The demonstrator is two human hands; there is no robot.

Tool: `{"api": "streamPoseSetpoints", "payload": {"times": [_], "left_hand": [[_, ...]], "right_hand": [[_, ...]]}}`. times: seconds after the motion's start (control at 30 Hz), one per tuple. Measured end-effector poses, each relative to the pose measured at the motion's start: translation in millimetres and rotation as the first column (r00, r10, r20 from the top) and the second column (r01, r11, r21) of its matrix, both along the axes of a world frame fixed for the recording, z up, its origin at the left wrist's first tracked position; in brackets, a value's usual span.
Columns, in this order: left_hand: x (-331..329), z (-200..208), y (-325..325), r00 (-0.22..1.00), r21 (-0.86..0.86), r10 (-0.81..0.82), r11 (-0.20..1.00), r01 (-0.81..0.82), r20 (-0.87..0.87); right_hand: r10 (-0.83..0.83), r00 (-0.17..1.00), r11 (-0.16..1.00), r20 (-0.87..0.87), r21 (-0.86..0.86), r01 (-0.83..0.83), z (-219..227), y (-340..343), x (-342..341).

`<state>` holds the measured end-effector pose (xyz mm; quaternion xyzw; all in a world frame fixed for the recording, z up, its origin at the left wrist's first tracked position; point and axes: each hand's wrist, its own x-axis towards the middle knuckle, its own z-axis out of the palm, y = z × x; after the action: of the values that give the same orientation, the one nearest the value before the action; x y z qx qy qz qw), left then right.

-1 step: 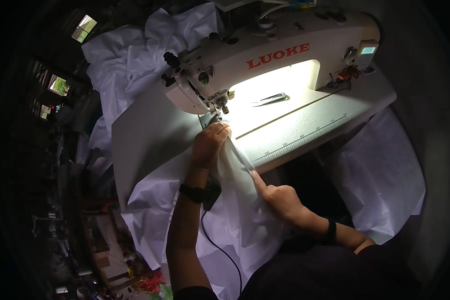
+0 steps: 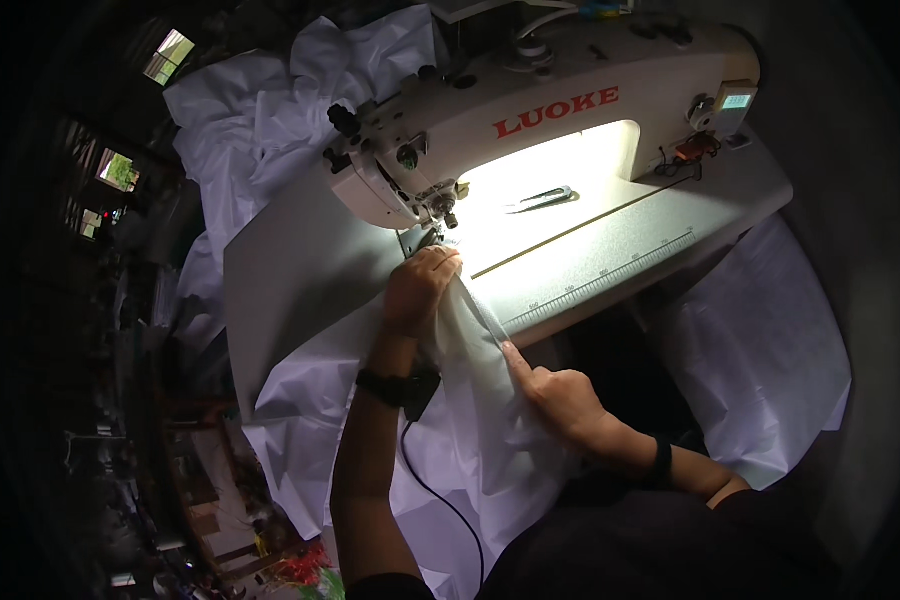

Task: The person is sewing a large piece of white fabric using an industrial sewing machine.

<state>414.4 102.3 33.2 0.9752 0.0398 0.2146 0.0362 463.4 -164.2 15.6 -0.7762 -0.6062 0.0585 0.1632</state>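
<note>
A cream industrial sewing machine [image 2: 570, 100] stands on a pale table [image 2: 300, 260], its lamp lighting the bed. White fabric [image 2: 470, 430] runs from my lap up to the presser foot [image 2: 448, 222]. My left hand [image 2: 420, 285] is closed on the fabric just in front of the foot, knuckles up. A black band with a cable [image 2: 402, 386] sits on that wrist. My right hand [image 2: 560, 395] grips the fabric's folded edge at the table's front edge, with the index finger stretched along the seam.
Metal snips [image 2: 540, 198] lie on the lit bed behind the needle. A ruler strip [image 2: 610, 280] runs along the table front. More white fabric is piled behind the machine [image 2: 260, 110] and hangs at the right [image 2: 760, 350]. Dim clutter fills the floor at left.
</note>
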Motion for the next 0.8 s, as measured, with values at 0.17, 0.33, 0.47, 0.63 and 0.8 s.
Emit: {"api": "streamPoseSetpoints", "payload": {"times": [0.17,0.33,0.47,0.63,0.8], "left_hand": [[-1,-1,-4,0.998,-0.066,-0.025,0.997,0.029,0.059],[-1,2,-7,0.998,-0.094,0.058,0.994,-0.055,0.029],[-4,3,-6,0.999,0.064,0.04,0.997,-0.043,0.035],[-9,3,1,0.998,0.024,0.063,0.998,-0.062,-0.003],[-12,9,-9,0.98,0.047,0.137,0.99,-0.132,-0.142]], "right_hand": [[-0.082,0.981,0.951,-0.177,0.281,0.13,-3,13,9],[-0.081,0.946,0.93,-0.315,0.316,0.186,-7,27,16],[-0.073,0.896,0.94,-0.437,0.27,0.208,-4,30,18],[-0.007,0.876,0.896,-0.482,0.386,0.219,0,38,14],[-0.066,0.988,0.987,-0.141,0.137,0.086,8,50,5]]}}
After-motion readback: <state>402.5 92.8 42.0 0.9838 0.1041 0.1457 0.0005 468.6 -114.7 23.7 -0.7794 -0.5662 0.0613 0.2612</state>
